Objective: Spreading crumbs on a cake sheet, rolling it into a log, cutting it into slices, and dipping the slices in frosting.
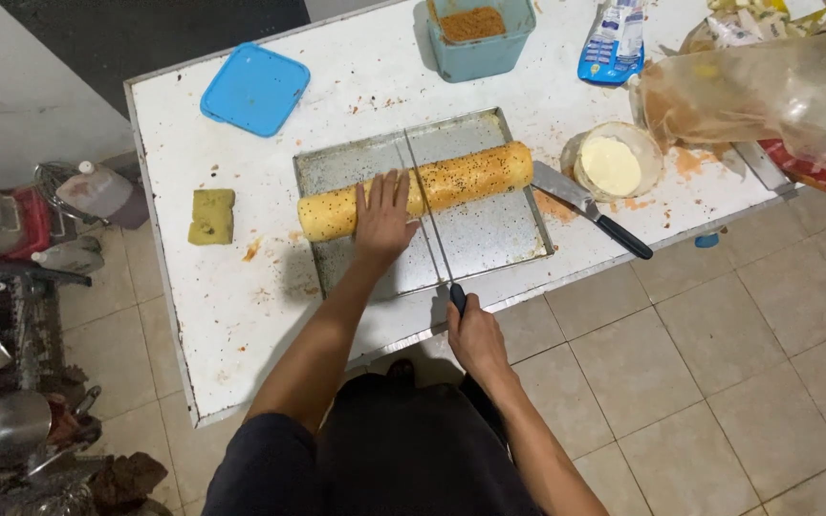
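Yellow speckled cake roll (451, 180) is lying across the metal tray (489, 239), and you're pinning it flat with your left hand (382, 218), fingers spread open. Your right hand (475, 336) is clenching the long knife (429, 215), whose blade is crossing the roll just beside those fingers. I'm guessing a slip could nick them or squash the roll.

Bright overhead light, soft shadows, sharp focus.
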